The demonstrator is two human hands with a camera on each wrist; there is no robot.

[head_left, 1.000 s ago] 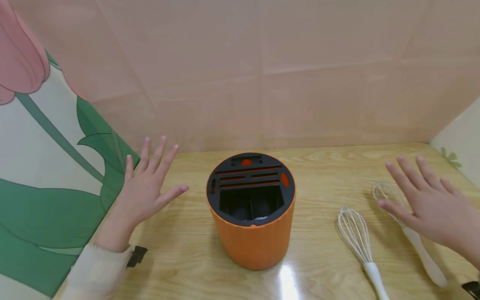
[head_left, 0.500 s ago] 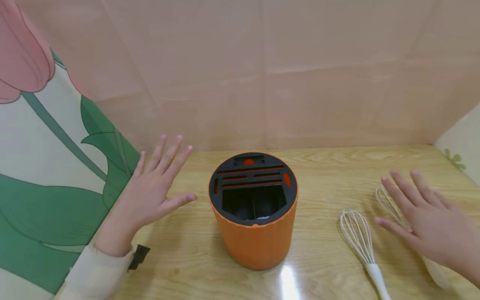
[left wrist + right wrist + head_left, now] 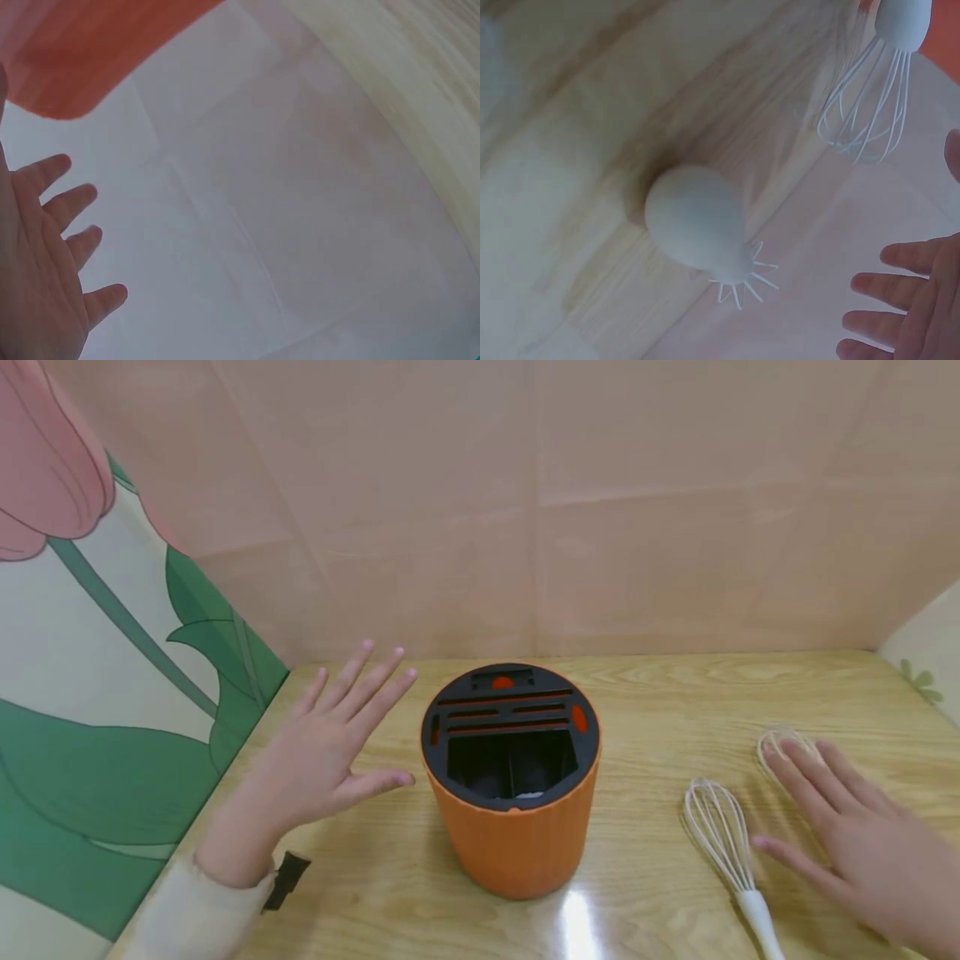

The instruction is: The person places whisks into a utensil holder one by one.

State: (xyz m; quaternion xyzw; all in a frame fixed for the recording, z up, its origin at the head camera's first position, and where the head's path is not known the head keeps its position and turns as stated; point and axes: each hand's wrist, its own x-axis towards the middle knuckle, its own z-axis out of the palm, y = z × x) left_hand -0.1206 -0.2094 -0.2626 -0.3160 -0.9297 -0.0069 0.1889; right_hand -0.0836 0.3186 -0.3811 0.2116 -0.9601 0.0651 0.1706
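An orange round utensil holder (image 3: 517, 852) with a black slotted top stands upright on the wooden table. To its left, my left hand (image 3: 318, 760) is held up with fingers spread and holds nothing; its palm (image 3: 41, 277) shows in the left wrist view. On the right, my right hand (image 3: 862, 835) hovers with straight fingers over one white whisk (image 3: 772, 747), hiding most of it in the head view. Another white whisk (image 3: 722, 835) lies between that hand and the holder. The right wrist view shows the covered whisk's handle (image 3: 694, 217) end-on, apart from the fingers (image 3: 889, 289).
Behind the table (image 3: 645, 710) rises a plain pinkish backdrop (image 3: 637, 527). A panel with a tulip print (image 3: 112, 760) borders the left side. A pale panel with a small green flower (image 3: 918, 681) stands at the right. A black strap piece (image 3: 287, 878) shows by the left cuff.
My left hand has shifted right toward the holder. My right hand has lowered and now covers more of the far-right whisk. The holder and both whisks stay in place.
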